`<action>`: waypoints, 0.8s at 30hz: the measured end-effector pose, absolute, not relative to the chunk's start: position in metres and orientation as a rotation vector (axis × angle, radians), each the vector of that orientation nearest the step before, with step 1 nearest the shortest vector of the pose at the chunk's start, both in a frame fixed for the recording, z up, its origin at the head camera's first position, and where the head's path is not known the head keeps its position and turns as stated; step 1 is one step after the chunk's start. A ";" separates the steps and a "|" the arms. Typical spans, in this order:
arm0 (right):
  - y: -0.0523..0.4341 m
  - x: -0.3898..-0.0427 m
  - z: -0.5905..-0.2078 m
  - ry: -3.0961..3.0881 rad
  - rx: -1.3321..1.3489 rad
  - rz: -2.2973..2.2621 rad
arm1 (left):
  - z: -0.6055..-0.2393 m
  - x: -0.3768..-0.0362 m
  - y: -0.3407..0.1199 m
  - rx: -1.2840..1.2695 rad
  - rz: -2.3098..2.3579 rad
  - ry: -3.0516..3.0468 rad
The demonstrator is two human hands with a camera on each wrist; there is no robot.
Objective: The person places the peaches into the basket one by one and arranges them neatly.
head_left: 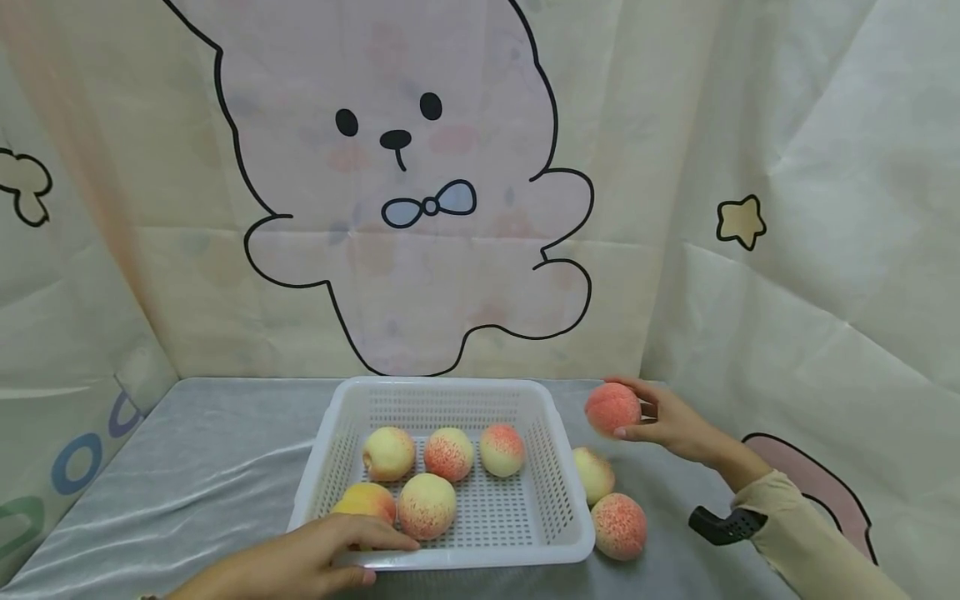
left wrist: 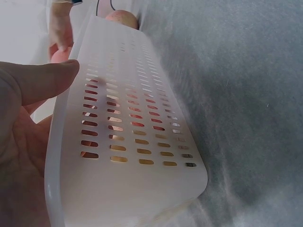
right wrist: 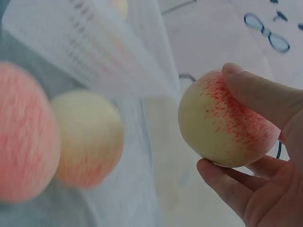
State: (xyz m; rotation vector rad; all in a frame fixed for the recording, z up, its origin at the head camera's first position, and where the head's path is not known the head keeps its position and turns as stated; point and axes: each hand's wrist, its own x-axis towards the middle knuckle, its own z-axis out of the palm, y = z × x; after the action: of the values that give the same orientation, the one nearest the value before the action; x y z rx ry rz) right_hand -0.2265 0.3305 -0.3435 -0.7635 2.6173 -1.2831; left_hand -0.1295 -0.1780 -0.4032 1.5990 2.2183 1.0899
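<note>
My right hand holds a peach between thumb and fingers, raised beside the back right corner of a white plastic basket. In the right wrist view this peach is pale yellow on one side and speckled red on the other. My left hand grips the basket's near rim at the left, with the thumb outside and the fingers inside. Several peaches lie in the basket, among them a yellow-orange one next to the left fingers and a speckled one beside it.
Outside the basket's right wall, a pale peach and a redder peach lie on the grey cloth. Behind the table hangs a curtain with a cartoon bear. A black strap device sits on the right wrist.
</note>
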 end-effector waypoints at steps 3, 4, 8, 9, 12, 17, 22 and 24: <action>0.317 -0.224 -0.335 2.617 -0.786 -1.281 | -0.403 -0.129 -0.178 1.588 1.088 2.220; 0.313 -0.223 -0.333 2.618 -0.794 -1.275 | -0.403 -0.129 -0.178 1.582 1.087 2.221; 0.293 -0.221 -0.326 2.586 -0.820 -1.262 | -0.403 -0.129 -0.178 1.560 1.087 2.221; 0.288 -0.220 -0.325 2.563 -0.832 -1.265 | -0.403 -0.129 -0.178 1.553 1.089 2.218; 0.274 -0.220 -0.323 2.492 -0.856 -1.270 | -0.403 -0.130 -0.178 1.543 1.089 2.213; 0.256 -0.220 -0.326 2.408 -0.896 -1.249 | -0.403 -0.130 -0.177 1.545 1.096 2.200; 0.242 -0.220 -0.334 2.392 -0.910 -1.203 | -0.403 -0.130 -0.177 1.547 1.106 2.194; 0.235 -0.220 -0.338 2.404 -0.902 -1.172 | -0.403 -0.130 -0.177 1.544 1.110 2.190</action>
State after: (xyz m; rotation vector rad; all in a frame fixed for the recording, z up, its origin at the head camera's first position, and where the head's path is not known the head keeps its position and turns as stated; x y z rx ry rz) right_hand -0.2202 0.2351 -0.3376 -0.9023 2.4041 -1.1717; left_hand -0.1297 -0.1773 -0.4030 1.5438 2.1900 1.1099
